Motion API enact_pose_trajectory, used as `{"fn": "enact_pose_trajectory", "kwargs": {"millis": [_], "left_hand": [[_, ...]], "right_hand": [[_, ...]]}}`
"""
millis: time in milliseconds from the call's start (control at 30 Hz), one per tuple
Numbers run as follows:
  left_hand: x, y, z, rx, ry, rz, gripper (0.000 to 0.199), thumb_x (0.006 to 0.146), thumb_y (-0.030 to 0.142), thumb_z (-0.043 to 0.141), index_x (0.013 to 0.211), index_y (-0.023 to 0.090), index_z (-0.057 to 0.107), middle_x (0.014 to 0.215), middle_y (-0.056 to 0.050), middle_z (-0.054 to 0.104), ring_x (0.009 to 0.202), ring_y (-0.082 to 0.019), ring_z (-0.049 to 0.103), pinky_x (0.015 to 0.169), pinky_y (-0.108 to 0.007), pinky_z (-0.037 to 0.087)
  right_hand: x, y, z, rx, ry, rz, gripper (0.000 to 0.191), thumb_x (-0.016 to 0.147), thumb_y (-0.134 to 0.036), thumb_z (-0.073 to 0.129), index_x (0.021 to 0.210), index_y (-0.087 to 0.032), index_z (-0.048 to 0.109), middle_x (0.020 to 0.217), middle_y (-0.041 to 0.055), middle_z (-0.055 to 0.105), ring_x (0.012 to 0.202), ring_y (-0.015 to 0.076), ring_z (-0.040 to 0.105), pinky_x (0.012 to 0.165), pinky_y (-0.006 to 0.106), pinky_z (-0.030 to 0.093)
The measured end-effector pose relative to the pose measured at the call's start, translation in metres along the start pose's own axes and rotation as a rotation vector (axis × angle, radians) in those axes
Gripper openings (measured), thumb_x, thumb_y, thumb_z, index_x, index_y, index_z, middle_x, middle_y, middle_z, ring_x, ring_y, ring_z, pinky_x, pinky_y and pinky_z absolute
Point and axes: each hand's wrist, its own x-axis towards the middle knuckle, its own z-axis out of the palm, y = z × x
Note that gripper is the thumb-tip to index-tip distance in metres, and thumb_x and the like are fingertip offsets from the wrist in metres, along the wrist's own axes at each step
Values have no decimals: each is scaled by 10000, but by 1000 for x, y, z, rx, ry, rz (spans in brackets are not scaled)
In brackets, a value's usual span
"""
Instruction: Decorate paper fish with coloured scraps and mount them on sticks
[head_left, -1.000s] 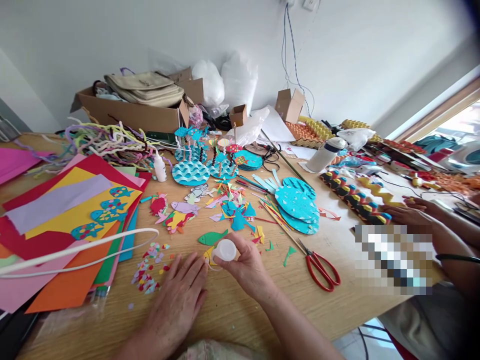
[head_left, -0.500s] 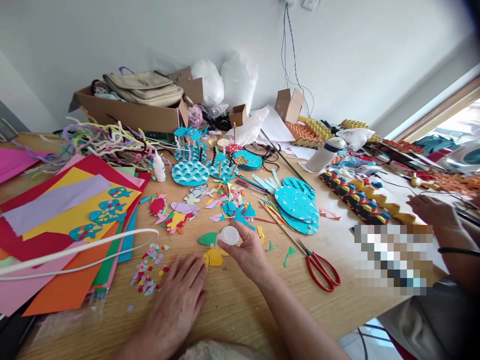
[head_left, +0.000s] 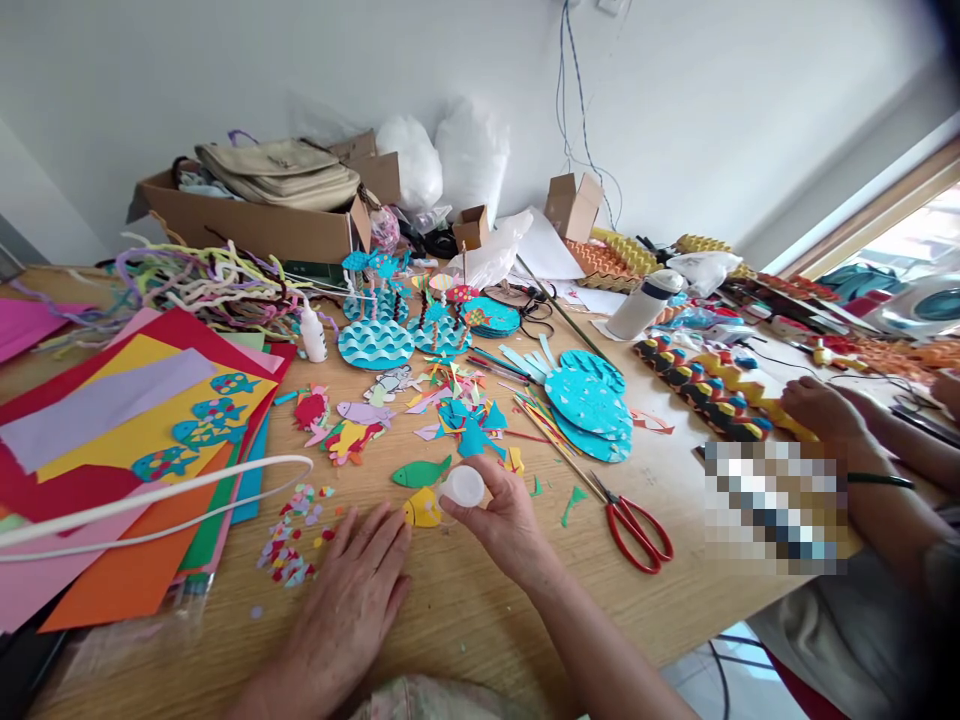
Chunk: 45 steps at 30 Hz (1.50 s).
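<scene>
My right hand (head_left: 506, 515) is closed around a small white glue bottle (head_left: 463, 487), tipped so that its round base faces me; its nozzle is hidden. Beneath the bottle lies a yellow paper fish (head_left: 421, 508). Fingers stretched out, my left hand (head_left: 360, 575) rests flat on the table, its fingertips at the yellow fish's head. Just above sits a green paper fish (head_left: 420, 471). Coloured paper dots (head_left: 292, 540) are scattered left of my left hand.
Red-handled scissors (head_left: 637, 530) lie right of my right hand. Behind are paper scraps (head_left: 469, 425), blue discs (head_left: 589, 405) and another white bottle (head_left: 313, 335). Coloured sheets (head_left: 135, 400) and a white cable (head_left: 247, 470) occupy the left. A co-worker's hands (head_left: 821, 405) are at the right.
My right hand and the bottle have shifted slightly right over the yellow fish, uncovering the green fish's tail. My left hand stays flat. The co-worker's hand has moved left.
</scene>
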Motion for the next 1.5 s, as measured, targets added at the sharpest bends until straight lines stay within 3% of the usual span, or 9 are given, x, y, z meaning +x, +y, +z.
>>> {"fn": "enact_pose_trajectory", "kwargs": {"millis": [433,633,800,967,1300,1500], "left_hand": [[0,0,1,-10,-5,-11,287,840,254,406,1070,175,558,1114,-39,608,1087,-221,473,968,-410,247],[-2,1,4,-16,0,-27,283,834,246,410,1063,179,562,1115,-40,607,1082,-218,479,968,-411,255],[-1,1,3,-24,2,-26,277,835,254,415,1056,178,564,1112,-40,609,1082,-220,479,964,-409,254],[0,1,1,-28,-9,-28,275,832,250,423,1060,179,560,1118,-34,606,1082,-219,479,967,-408,246],[-2,1,4,-6,-23,-29,295,829,255,431,1096,191,540,1134,-40,591,1098,-218,464,978,-414,251],[-1,1,2,-16,-1,-22,283,827,255,427,1067,181,556,1109,-36,608,1085,-219,472,973,-406,239]], "right_hand": [[-6,-2,5,30,-70,-3,126,714,-278,600,675,-187,522,646,-16,523,654,132,490,581,212,374],[4,0,10,12,-13,-7,135,700,-279,618,678,-192,517,648,-16,522,654,135,481,575,218,370],[-2,-1,5,56,-60,6,99,706,-250,607,694,-193,528,659,-18,519,647,129,485,576,214,377],[-5,0,3,55,-24,14,113,704,-253,611,693,-193,516,651,-28,509,629,121,479,574,208,371],[10,0,20,22,-49,-22,140,707,-305,616,720,-190,537,689,-7,561,677,138,500,592,220,390],[-1,-1,8,41,-72,8,116,708,-285,614,715,-188,551,657,-15,540,651,133,496,581,215,385]]}}
